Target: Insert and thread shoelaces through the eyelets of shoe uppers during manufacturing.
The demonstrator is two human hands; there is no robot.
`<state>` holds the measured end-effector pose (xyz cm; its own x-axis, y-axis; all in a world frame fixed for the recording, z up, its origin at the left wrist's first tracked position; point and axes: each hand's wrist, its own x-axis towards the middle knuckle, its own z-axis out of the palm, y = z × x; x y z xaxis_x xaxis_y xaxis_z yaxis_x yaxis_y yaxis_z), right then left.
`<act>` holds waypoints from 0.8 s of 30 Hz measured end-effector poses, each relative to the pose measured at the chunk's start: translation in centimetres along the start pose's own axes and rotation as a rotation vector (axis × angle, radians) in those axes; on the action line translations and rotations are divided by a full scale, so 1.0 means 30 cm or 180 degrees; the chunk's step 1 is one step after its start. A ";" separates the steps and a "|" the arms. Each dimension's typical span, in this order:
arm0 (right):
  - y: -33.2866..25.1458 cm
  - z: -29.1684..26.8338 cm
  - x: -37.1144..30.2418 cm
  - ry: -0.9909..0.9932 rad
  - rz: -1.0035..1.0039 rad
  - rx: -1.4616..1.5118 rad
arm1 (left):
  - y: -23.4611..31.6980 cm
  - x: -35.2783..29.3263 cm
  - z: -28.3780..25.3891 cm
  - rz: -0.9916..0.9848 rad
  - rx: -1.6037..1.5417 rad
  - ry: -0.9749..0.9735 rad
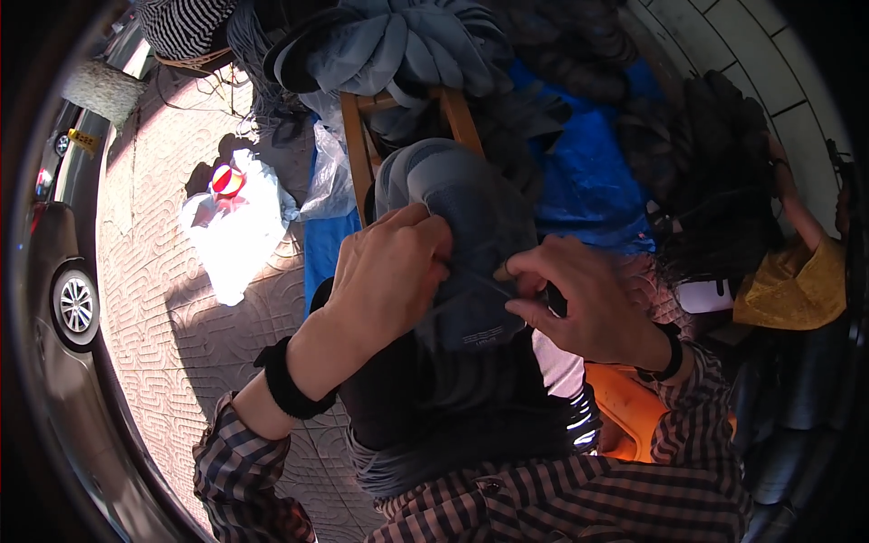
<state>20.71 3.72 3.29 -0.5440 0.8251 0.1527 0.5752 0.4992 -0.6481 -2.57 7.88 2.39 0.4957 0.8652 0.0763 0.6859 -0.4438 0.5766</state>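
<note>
My left hand (pixel 389 271) grips the side of a grey-blue knitted cloth piece (pixel 471 217) stretched over a rounded form in front of me. My right hand (pixel 570 299) pinches a thin dark thread or needle (pixel 489 285) against the lower part of the same cloth. Both wrists wear black bands, and my striped sleeves come in from the bottom edge. The cloth's lower end lies over my dark lap.
A wooden frame (pixel 358 154) stands behind the cloth, with grey garments piled on it (pixel 398 45). A blue tarp (pixel 588 181) covers the ground. White plastic bags (pixel 235 226) lie on the patterned pavement at left. A person in yellow (pixel 797 281) sits at right. A car wheel (pixel 77 303) shows far left.
</note>
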 end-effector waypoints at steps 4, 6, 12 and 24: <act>-0.001 0.008 -0.007 0.0080 0.0021 0.0080 | -0.015 -0.006 0.043 0.0129 0.0156 0.0318; 0.000 0.012 -0.011 0.0176 0.0143 0.0360 | 0.001 0.018 0.047 0.0180 0.0174 0.0677; 0.028 0.020 -0.026 0.0187 0.0299 0.0642 | -0.062 -0.029 0.050 -0.0592 -0.1476 0.0461; 0.030 0.028 -0.018 0.0130 0.0462 0.0847 | -0.131 0.011 0.017 -0.0098 -0.1957 -0.0221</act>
<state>21.03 3.49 2.00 -0.4399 0.8953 0.0705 0.4620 0.2929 -0.8371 -4.85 9.79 -0.27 0.5282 0.8490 0.0111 0.2782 -0.1854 0.9424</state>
